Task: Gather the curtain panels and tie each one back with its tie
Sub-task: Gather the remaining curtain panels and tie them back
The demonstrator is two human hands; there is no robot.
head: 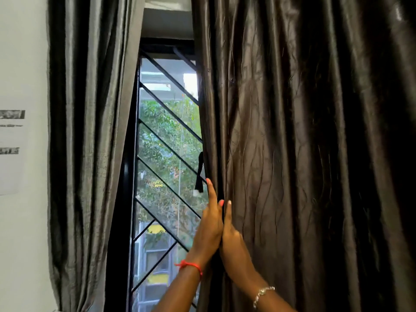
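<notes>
Dark right curtain panel [292,131], long axis vertical, its inner edge falling along the right side of the window grille [162,136]; a dark tie [199,174] dangles just beside that edge (its attachment is hidden). The left hand [209,228], fingers straight and pointing up, lies flat against the edge, while the right hand [231,239] rests on the panel's front, one straight finger showing and the rest lost in a fold, so its grasp cannot be told. Across the open strip of glass, the grey left curtain panel [90,131] hangs vertical at the window's left edge.
</notes>
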